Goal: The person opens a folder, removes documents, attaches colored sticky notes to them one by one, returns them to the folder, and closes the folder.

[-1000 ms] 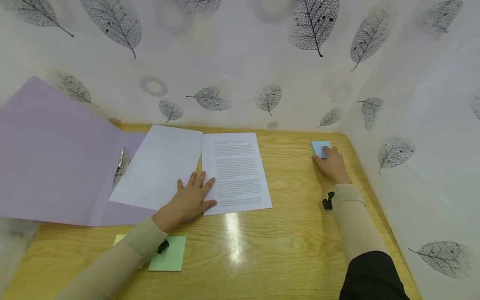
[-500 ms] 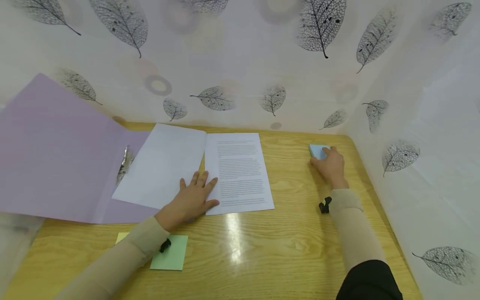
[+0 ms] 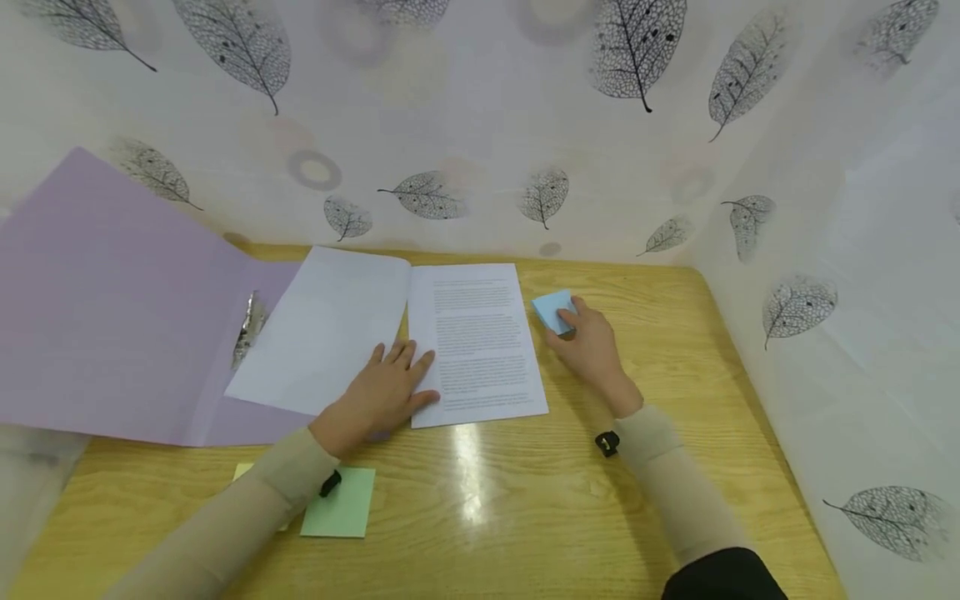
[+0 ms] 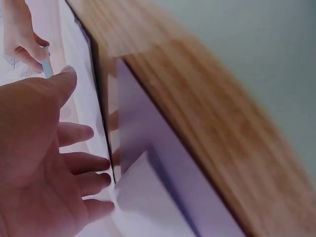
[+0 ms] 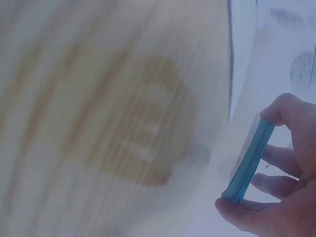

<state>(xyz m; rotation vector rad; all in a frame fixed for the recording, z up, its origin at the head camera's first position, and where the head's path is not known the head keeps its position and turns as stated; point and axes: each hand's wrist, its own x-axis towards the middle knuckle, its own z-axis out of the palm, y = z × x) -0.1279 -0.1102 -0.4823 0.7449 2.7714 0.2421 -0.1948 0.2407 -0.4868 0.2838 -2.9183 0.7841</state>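
In the head view my left hand (image 3: 378,396) rests with spread fingers on the inner edge of the opened papers. Its fingertips touch the blank left sheet (image 3: 330,325) and the left margin of the printed page (image 3: 480,342). Just right of that page, my right hand (image 3: 592,346) grips a pad of blue sticky notes (image 3: 553,310). The right wrist view shows the blue pad (image 5: 251,160) pinched by its edges between thumb and fingers, raised off the table. Straight, parted fingers of the left hand (image 4: 44,163) show in the left wrist view.
A purple folder (image 3: 112,317) with a metal clip (image 3: 247,329) lies open under the papers at left. Green sticky notes (image 3: 341,504) and yellow sticky notes (image 3: 242,471) lie near the left forearm, which partly covers them. A leaf-patterned curtain (image 3: 480,125) borders the wooden table (image 3: 510,500).
My right hand has picked up the blue sticky notes from the far right corner and carried them left, beside the printed page. My left hand has stayed on the papers.
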